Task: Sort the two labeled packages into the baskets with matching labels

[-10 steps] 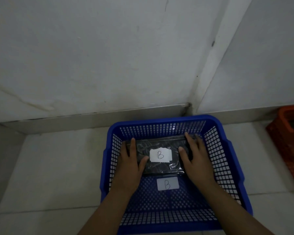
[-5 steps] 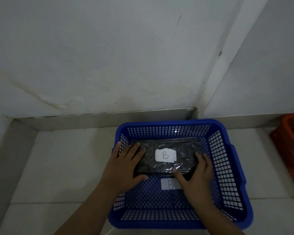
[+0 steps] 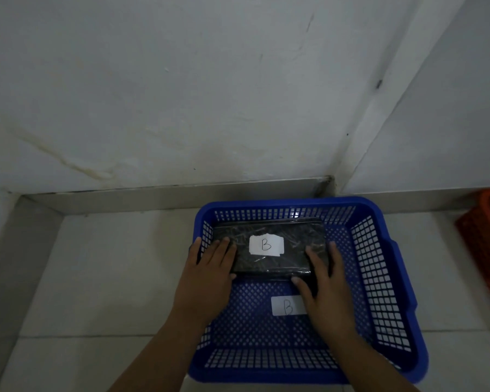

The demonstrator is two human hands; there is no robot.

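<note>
Both hands lie flat and open on the dark package marked B (image 3: 269,247), one at each short end. The left hand (image 3: 207,275) covers the package's left end, its fingers spread over the wrapper and partly over the basket's left wall. The right hand (image 3: 324,284) covers the right end, with its thumb tucked at the near right corner. Neither hand curls around the package; they seem to press or steady it rather than grip it.

The package rests inside the blue basket (image 3: 379,278), toward the far wall and left of centre, its long axis running left to right across the basket. The white B label on the package (image 3: 266,245) faces up and reads the same as the B label on the basket floor (image 3: 286,306), which lies just nearer the person, partly under the right hand. This package appears to be in its matching basket.

What remains turns on the orange basket (image 3: 484,250), which sits well apart at the right edge of the view on the same tiled floor (image 3: 111,278). It lies nearer the right hand. Its label and contents cannot be made out from here, and no second package is visible.
</note>
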